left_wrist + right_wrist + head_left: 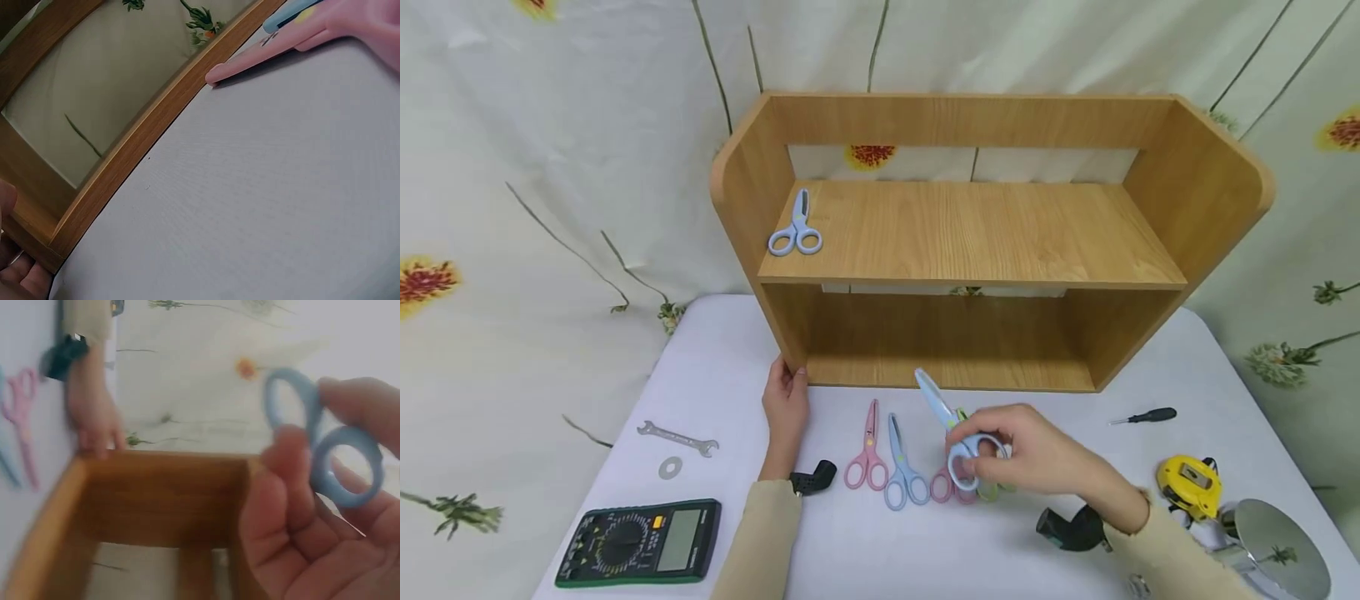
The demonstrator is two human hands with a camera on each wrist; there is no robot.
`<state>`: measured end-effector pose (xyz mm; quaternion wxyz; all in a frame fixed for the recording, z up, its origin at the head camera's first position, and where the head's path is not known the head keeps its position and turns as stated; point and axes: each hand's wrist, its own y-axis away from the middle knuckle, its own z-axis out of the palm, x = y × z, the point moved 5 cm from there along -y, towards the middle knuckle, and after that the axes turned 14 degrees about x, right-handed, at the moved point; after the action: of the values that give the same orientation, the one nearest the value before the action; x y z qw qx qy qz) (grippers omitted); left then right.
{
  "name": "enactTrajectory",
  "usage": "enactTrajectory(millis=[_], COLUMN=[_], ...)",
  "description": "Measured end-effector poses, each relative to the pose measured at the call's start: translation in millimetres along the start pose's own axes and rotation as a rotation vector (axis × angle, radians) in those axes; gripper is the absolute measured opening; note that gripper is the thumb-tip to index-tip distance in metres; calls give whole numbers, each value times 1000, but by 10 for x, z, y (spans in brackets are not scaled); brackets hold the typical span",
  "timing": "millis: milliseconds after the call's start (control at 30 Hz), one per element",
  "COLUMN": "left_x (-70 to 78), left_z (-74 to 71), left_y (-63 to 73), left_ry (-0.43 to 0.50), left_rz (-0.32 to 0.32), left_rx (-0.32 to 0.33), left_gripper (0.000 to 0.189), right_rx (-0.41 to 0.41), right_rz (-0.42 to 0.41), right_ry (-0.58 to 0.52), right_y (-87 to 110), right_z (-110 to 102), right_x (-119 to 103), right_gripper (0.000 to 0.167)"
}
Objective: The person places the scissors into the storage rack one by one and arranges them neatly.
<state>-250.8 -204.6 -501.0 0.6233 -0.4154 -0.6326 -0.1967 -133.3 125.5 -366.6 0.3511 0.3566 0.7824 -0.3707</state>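
My right hand (1030, 446) holds light blue scissors (934, 396) by their handle loops, blades pointing up and away, above the table in front of the wooden shelf (985, 229). In the right wrist view both blue loops (351, 500) show between the thumb and fingers. My left hand (786, 408) grips the shelf's lower left front corner. Another pair of blue scissors (800, 225) lies on the upper board at its left end. On the table lie pink scissors (869, 450) and blue scissors (900, 454). A second pink pair (941, 486) and green scissors (988, 492) are partly hidden by my right hand.
Left on the white table (760, 342) are a wrench (677, 437), a washer (670, 467) and a multimeter (640, 542). To the right are a screwdriver (1150, 415), a yellow tape measure (1190, 487) and a round, shiny metal object (1281, 546). Patterned cloth (587, 150) hangs behind.
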Motion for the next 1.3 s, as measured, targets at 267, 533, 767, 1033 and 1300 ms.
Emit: enactTrajectory(millis=[267,533,767,1033,1300], left_x=[36,-3,0,11,21], left_z=[15,38,55,13,-13], left_y=[-35,14,43,26,28], left_ry=[1,-3,-12,-15,1], left_rz=[-19,-22,-1,0,-11], left_rx=[-13,-16,-11,3,-16], left_gripper=[45,43,43,43,43], right_rx=[145,217,204,242,233], right_rz=[-158,-45,-53,-67,-71], right_ry=[85,272,684,648,625], right_y=[-1052,-2212,-2509,-2477,-2494], right_z=[-400,-385,-234,-199,-185], right_x=[-685,-591,-363,-384,-409], right_gripper=[43,48,49,44,38])
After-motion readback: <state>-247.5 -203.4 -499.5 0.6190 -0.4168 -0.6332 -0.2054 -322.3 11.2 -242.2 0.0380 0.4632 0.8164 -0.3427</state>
